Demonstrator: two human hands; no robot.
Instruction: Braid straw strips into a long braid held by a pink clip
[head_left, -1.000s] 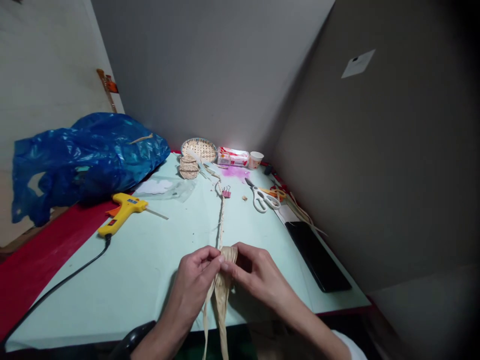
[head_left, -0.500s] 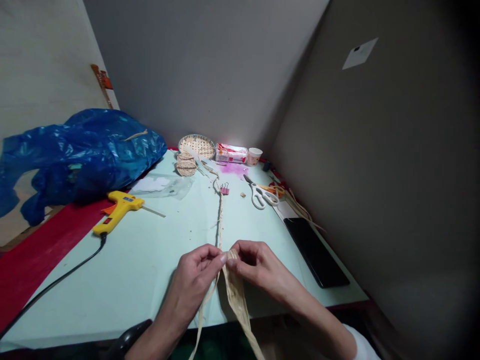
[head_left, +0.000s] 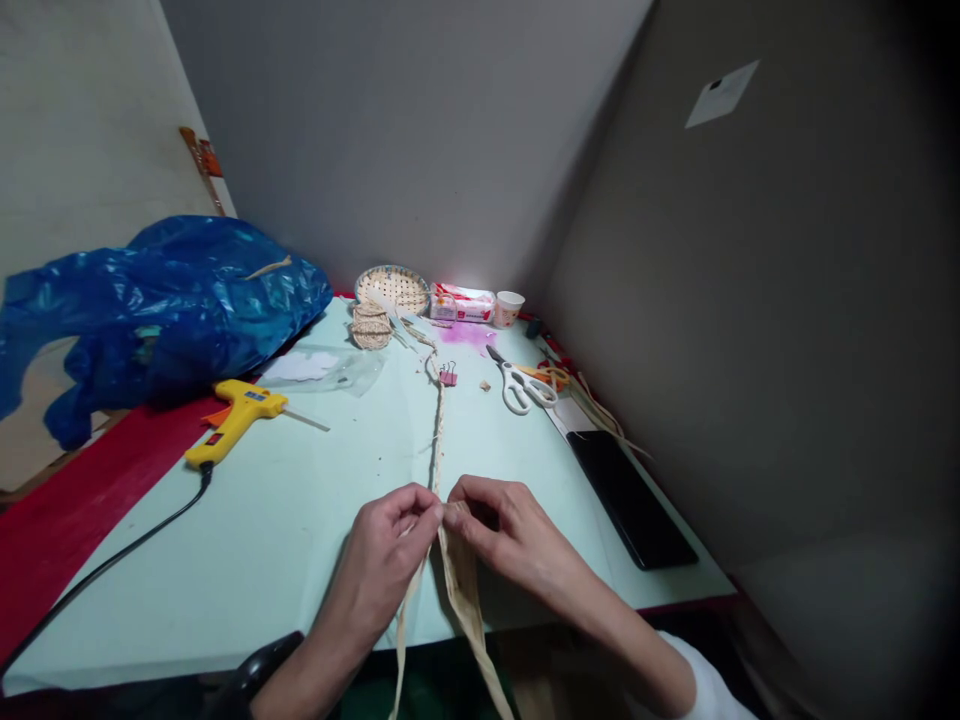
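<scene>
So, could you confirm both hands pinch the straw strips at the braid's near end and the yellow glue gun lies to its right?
No: the head view shows the yellow glue gun left of the braid. The left hand and right hand do pinch the straw strips at its near end.

Left hand point(head_left: 386, 560) and right hand point(head_left: 510, 545) are bare, a black band point(head_left: 259, 672) rings the left forearm, and a white sleeve point(head_left: 705, 690) ends near the right elbow.

One head-worn camera looks forward and down along the table point(head_left: 300, 520) from its near edge
</scene>
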